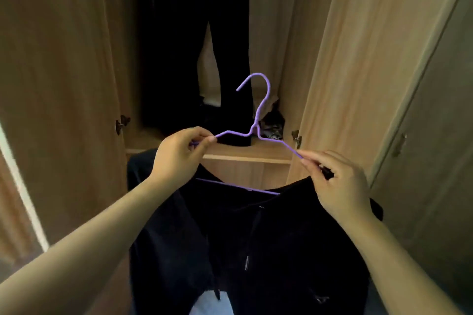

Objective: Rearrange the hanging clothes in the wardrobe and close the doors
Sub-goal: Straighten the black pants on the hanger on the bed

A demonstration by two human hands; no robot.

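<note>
Our left hand pinches the left shoulder of the purple hanger btw thumb and fingers, centre frame; our right hand pinches the right shoulder end, w/ a bit of dark cloth seemingly caught in the same grip. A dark garment is draped over the hanger's lower bar and falls to the bottom of the frame. Hook points up, free, in front of the open wardrobe. Inside, upper centre, more dark clothes hang; a crumpled heap lies on the wardrobe floor, centre right. Both doors stand wide open, left and right of frame.

Handling, as we judge it: hanger is thin coated wire, light, prob. springy, may twist if held at one end. Garment is soft, limp, fairly heavy-looking, could slide off the smooth bar if tilted. Best hold: both shoulders level, or the neck below the hook when lifting to the rail, which isn't in view.
</note>
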